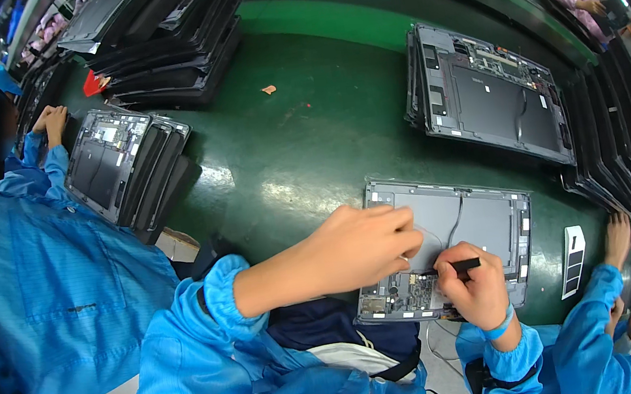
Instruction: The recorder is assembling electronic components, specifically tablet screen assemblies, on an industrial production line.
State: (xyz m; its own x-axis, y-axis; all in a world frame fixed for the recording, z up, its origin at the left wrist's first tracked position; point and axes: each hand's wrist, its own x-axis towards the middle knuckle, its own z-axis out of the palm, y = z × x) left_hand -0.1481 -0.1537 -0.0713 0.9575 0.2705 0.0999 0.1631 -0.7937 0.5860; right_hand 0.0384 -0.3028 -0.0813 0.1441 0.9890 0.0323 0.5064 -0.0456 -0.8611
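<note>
An open laptop base lies on the green table in front of me, its grey battery area on the far side and its circuit board on the near side. My left hand is over the base's left part, fingers curled in a pinch; whatever they hold, if anything, is too small to make out. Low over the circuit board, my right hand is closed around a slim black stick-like tool. The tool's tip is hard to see. A dark cable runs across the battery area.
Stacked laptop bases stand at the far right, beside upright dark panels. More stacks rise at the far left and near a blue-sleeved co-worker. A white strip card lies right, near another person's hand.
</note>
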